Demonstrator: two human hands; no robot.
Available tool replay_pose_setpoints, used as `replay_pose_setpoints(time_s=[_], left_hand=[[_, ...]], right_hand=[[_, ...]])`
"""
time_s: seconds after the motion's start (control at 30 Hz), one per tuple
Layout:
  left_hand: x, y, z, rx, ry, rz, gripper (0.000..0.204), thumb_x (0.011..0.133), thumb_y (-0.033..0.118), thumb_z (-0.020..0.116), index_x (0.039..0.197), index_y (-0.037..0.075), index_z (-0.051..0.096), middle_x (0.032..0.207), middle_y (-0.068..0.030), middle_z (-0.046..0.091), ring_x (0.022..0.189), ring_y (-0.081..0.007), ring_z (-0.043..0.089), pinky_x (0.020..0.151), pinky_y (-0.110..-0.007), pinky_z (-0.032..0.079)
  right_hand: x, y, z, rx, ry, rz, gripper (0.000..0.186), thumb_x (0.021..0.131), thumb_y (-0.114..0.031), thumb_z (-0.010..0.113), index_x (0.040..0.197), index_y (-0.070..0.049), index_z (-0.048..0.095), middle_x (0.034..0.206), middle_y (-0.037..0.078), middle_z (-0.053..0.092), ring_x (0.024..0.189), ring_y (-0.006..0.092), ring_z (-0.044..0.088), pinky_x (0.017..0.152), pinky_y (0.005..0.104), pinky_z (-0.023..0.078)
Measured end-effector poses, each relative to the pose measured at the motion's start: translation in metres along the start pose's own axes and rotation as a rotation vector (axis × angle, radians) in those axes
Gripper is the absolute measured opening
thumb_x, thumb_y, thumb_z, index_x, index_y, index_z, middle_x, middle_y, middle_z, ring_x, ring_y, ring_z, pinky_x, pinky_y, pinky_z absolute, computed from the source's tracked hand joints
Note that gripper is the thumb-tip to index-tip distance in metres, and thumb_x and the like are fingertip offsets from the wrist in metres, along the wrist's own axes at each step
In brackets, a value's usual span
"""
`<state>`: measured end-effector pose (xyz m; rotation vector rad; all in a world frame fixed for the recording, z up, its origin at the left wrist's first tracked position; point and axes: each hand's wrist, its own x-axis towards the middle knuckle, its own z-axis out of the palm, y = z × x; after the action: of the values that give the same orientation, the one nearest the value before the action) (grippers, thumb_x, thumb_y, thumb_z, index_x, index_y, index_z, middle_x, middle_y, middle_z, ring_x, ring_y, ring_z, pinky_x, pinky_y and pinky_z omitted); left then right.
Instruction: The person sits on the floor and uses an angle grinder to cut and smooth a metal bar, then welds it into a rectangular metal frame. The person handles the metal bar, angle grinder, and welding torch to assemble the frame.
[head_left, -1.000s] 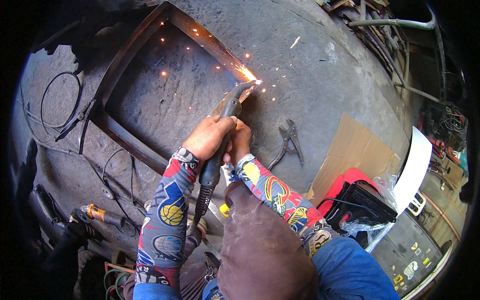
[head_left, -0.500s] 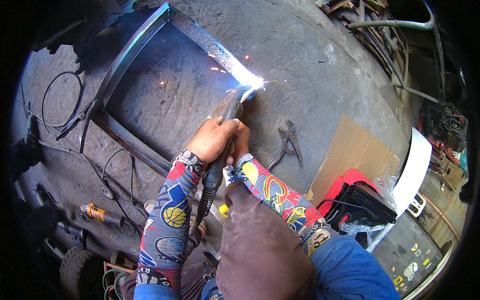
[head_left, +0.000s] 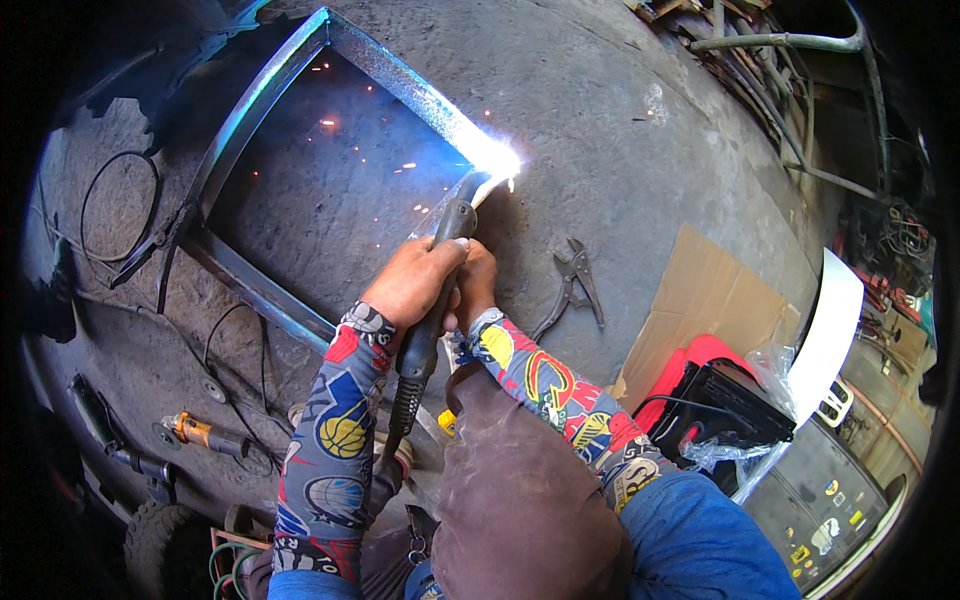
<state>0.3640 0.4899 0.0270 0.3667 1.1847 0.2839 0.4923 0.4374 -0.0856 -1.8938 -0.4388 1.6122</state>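
A black welding torch (head_left: 424, 335) with a coiled spring at its cable end runs between my hands. My left hand (head_left: 413, 286) wraps round its handle from the left; my right hand (head_left: 473, 280) grips it beside and partly behind the left. The torch tip is at the corner of a rectangular steel frame (head_left: 391, 75), where a white-blue glare (head_left: 495, 156) hides the joint and throws sparks. Locking pliers (head_left: 575, 280) lie on the concrete just right of my hands. Brown fabric (head_left: 530, 490) fills the lower middle.
Cables (head_left: 120, 200) and an orange-black angle grinder (head_left: 206, 433) lie at left, near a tyre (head_left: 160, 548). At right are cardboard (head_left: 697, 310), a red-and-black item (head_left: 716, 405) with plastic, and a white panel (head_left: 826, 315). Scrap metal (head_left: 760, 60) is piled at upper right.
The orange sparking of a second ago has become a large white-blue glare with haze and blue light along the frame. My hands stay on the torch, shifted very slightly.
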Motion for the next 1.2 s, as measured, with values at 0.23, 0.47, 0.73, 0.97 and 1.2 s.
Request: replay_pose_setpoints(time_s=[0.23,0.47,0.73,0.97,1.2], left_hand=[[0.0,0.001,0.0,0.004,0.003,0.003,0.038,0.101,0.04,0.056,0.102,0.002,0.057,0.071,-0.0066,0.059,0.046,-0.0174,0.059,0.044,-0.032,0.049],[-0.024,0.0,-0.007,-0.058,0.025,0.075,0.037,0.102,0.04,0.056,0.109,0.004,0.057,0.071,-0.0057,0.059,0.046,-0.0156,0.058,0.043,-0.03,0.049],[-0.122,-0.009,-0.048,-0.117,0.223,0.124,0.057,0.099,0.045,0.054,0.135,0.001,0.056,0.066,-0.0079,0.057,0.041,-0.016,0.051,0.038,-0.029,0.042],[-0.261,0.003,-0.078,0.222,0.511,0.19,0.059,0.095,0.032,0.062,0.142,-0.001,0.054,0.068,0.0003,0.056,0.045,-0.0085,0.047,0.042,-0.025,0.037],[-0.38,-0.052,-0.081,0.945,0.861,0.276,0.049,0.081,0.008,0.065,0.128,-0.006,0.061,0.07,-0.0102,0.056,0.056,-0.0214,0.052,0.059,-0.035,0.045]], right_hand=[[0.003,0.003,0.0,0.011,0.027,0.022,0.006,0.091,-0.008,0.066,0.087,-0.004,0.067,0.08,0.004,0.068,0.072,0.0148,0.063,0.062,0.0341,0.049],[-0.001,0.003,0.006,0.038,-0.009,-0.008,0.018,0.1,-0.013,0.063,0.106,0.004,0.069,0.099,0.012,0.071,0.075,0.0174,0.067,0.061,0.0311,0.056],[0.007,0.012,0.011,0.064,0.058,0.073,0.043,0.1,-0.016,0.07,0.132,0.011,0.059,0.117,0.019,0.069,0.078,0.0177,0.07,0.061,0.0292,0.06],[0.006,0.0,-0.001,0.1,-0.092,0.123,0.05,0.102,-0.016,0.068,0.137,0.015,0.052,0.111,0.018,0.07,0.071,0.018,0.07,0.056,0.0282,0.058],[-0.053,-0.077,-0.047,-0.131,-0.374,0.091,0.042,0.101,-0.021,0.07,0.134,0.001,0.058,0.115,0.017,0.071,0.094,0.0244,0.075,0.073,0.0323,0.061]])
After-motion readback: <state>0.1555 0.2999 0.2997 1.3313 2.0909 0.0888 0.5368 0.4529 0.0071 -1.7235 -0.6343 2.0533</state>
